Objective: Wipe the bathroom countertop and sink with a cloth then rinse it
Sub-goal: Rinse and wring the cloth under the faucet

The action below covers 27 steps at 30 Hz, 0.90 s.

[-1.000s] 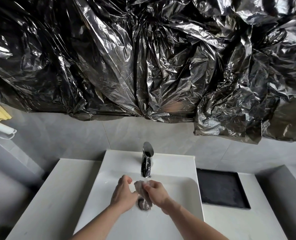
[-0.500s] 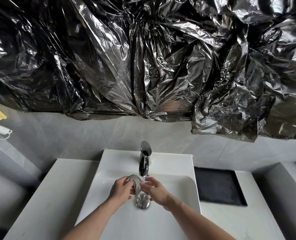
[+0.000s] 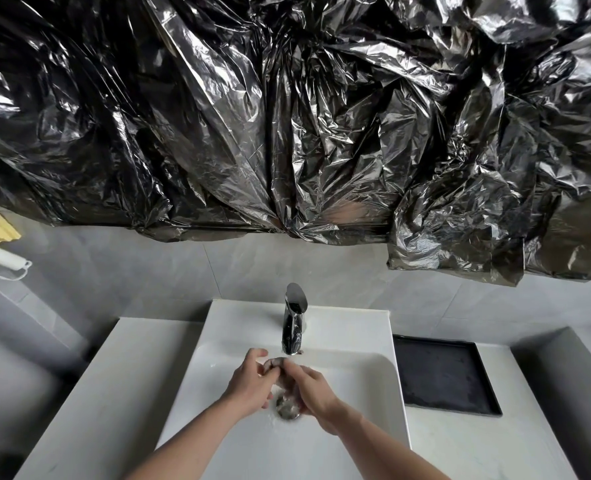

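Gripping the small grey cloth (image 3: pixel 277 365) from both sides, the two hands met over the white sink (image 3: pixel 356 393), right beneath the spout of the chrome faucet (image 3: pixel 293 320). The left hand (image 3: pixel 251 384) had its fingers curled round the cloth's left end, thumb up on top. The right hand (image 3: pixel 309 388) was closed on the other end, fingertips pinching at the bunched top. Cloth sat wadded between them, just above the metal drain (image 3: pixel 287 408), with water splashing around it. White countertop (image 3: pixel 90 382) flanked the basin on the left; a black tray (image 3: pixel 443 374) lay on the counter to the right. Crumpled black plastic sheeting (image 3: pixel 287 116) hung across the grey tiled wall behind.
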Each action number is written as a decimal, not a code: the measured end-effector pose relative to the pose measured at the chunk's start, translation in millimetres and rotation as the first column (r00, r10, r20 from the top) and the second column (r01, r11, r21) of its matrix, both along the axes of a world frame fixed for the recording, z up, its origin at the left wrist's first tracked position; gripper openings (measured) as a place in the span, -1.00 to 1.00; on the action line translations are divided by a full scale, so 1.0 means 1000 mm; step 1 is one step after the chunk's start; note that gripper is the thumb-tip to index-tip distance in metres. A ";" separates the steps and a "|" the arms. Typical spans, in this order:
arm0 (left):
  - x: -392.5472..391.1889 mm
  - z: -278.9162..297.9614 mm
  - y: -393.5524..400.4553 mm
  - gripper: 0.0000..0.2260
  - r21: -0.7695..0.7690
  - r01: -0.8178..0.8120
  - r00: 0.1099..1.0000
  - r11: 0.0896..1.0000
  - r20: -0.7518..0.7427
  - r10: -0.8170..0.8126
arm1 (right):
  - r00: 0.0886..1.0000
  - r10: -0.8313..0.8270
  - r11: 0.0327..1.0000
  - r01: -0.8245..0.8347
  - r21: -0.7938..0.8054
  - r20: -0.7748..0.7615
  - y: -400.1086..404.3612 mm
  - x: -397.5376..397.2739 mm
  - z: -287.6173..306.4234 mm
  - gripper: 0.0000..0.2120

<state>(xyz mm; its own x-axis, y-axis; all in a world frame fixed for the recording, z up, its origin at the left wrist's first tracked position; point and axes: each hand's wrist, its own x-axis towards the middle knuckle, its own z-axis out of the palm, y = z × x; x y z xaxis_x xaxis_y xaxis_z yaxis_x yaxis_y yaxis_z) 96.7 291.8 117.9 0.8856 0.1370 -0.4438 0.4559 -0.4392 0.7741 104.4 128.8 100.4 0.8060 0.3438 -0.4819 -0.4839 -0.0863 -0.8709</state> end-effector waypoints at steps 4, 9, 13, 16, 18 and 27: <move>-0.002 -0.004 -0.002 -0.91 -0.076 0.072 0.997 0.995 0.013 -0.071 | 0.998 0.042 0.998 -0.039 -0.050 0.047 -0.010 0.000 0.001 -0.53; 0.002 0.001 -0.012 -0.81 -0.139 0.051 0.999 0.989 0.013 -0.050 | 0.993 0.095 0.995 -0.094 -0.019 0.063 -0.013 0.002 0.004 -0.49; 0.008 0.008 -0.016 -0.70 -0.133 0.183 0.983 0.974 0.008 -0.184 | 0.989 0.139 0.990 -0.139 -0.006 0.043 -0.017 0.002 0.012 -0.59; 0.009 0.016 -0.013 -0.53 -0.125 0.306 0.952 0.944 0.029 -0.305 | 0.982 0.189 0.981 -0.189 -0.046 -0.009 -0.024 0.002 0.013 -0.64; 0.009 0.012 -0.005 -0.56 -0.130 0.279 0.960 0.951 0.041 -0.276 | 0.976 0.214 0.975 -0.215 -0.056 -0.035 -0.024 0.005 0.011 -0.79; -0.013 0.009 0.016 -0.42 0.465 0.413 0.822 0.783 0.180 -0.541 | 0.965 0.263 0.934 -0.252 -0.252 0.012 -0.012 0.014 0.017 -0.80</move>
<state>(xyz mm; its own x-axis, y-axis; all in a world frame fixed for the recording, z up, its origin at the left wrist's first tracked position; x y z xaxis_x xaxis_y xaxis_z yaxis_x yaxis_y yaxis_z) 84.1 308.2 127.3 0.9585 -0.2350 -0.1611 -0.1109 -0.8286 0.5488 118.4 116.9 117.7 0.7283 0.4178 -0.5431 -0.3775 -0.4168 -0.8269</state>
